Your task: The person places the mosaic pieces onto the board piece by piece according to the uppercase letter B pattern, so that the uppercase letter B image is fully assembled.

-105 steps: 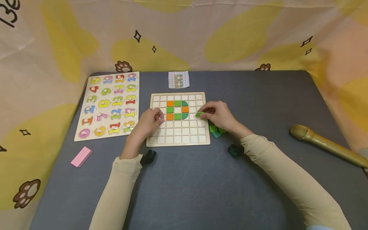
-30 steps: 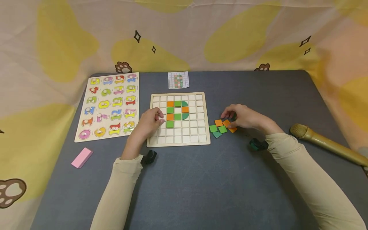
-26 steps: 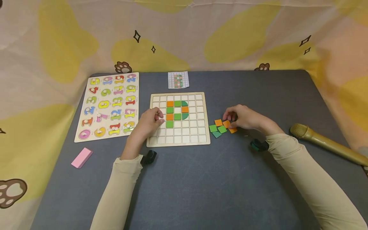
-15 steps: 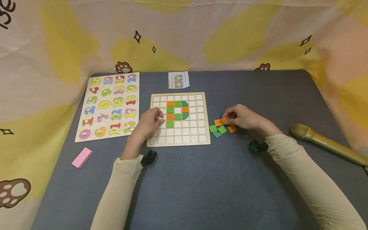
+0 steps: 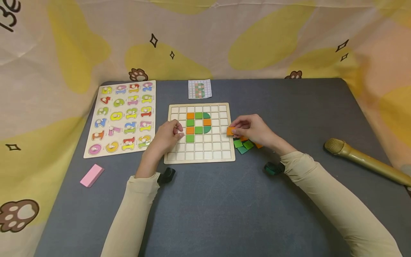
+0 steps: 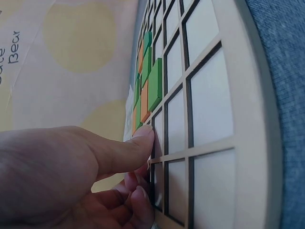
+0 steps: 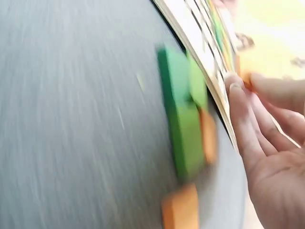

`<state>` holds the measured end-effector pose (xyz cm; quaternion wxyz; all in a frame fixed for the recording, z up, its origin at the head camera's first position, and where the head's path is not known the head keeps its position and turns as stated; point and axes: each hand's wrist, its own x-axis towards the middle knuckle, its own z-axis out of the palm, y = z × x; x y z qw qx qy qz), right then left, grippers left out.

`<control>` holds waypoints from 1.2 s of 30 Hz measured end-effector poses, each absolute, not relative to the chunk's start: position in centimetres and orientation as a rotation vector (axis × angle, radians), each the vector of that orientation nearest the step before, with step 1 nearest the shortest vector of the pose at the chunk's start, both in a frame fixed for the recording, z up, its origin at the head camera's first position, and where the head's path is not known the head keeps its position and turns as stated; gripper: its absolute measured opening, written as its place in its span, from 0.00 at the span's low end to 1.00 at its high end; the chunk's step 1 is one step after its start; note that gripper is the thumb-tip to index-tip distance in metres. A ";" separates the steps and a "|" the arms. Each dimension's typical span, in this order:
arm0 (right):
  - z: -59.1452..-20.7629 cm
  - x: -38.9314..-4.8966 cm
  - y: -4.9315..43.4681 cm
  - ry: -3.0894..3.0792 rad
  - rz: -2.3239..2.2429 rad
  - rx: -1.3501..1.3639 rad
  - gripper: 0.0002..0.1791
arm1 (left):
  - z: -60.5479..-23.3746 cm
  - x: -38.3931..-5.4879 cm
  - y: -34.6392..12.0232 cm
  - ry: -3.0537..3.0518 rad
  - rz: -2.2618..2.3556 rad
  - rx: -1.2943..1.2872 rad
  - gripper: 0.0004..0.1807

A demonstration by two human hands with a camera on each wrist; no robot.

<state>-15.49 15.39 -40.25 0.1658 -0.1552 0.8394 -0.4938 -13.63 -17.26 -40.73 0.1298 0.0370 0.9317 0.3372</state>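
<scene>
My right hand [image 5: 252,127] pinches an orange square tile [image 5: 230,131] between thumb and fingertips, over the right edge of a wooden grid board [image 5: 199,161]. In the blurred right wrist view, that orange tile [image 7: 244,71] shows partly between the fingers. Several orange and green tiles stand in the grid, among them a green square tile [image 5: 190,138] lowest in the left column and a rounded dark green tile [image 5: 207,129]. My left hand [image 5: 167,136] rests at the board's left side with loosely curled fingers. In the left wrist view its thumb [image 6: 143,138] touches the grid; nothing is held.
Loose green tiles [image 5: 242,150] and orange tiles lie right of the board, partly under my right hand. Behind the board is a printed pattern card [image 5: 199,89]. A number puzzle [image 5: 120,121] and pink block [image 5: 91,175] are at left, a gold microphone [image 5: 366,160] at right.
A green square was placed lowest in the grid's left column. My right hand then went to the loose tiles, picked up an orange tile and moved left to the board's edge. The left hand stayed.
</scene>
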 end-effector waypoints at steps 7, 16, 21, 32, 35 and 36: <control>-41.2 -14.8 10.5 2.465 -1.397 -0.509 0.04 | -40.6 -13.6 -17.2 2.706 0.978 0.105 0.06; -41.9 -14.6 5.9 2.532 -1.340 -0.495 0.04 | -40.6 -13.7 -17.1 2.715 0.973 0.117 0.06; -42.1 -14.6 4.9 2.594 -1.266 -0.499 0.04 | -40.6 -13.7 -17.1 2.719 0.970 0.123 0.06; -41.9 -14.6 5.8 2.668 -1.165 -0.630 0.04 | -40.5 -13.6 -17.2 2.716 0.970 0.111 0.06; -41.9 -14.8 7.1 2.681 -1.131 -0.633 0.04 | -40.6 -13.6 -17.2 2.715 0.968 0.109 0.06; -41.9 -14.8 7.6 2.678 -1.124 -0.629 0.04 | -40.6 -13.7 -17.2 2.715 0.969 0.110 0.06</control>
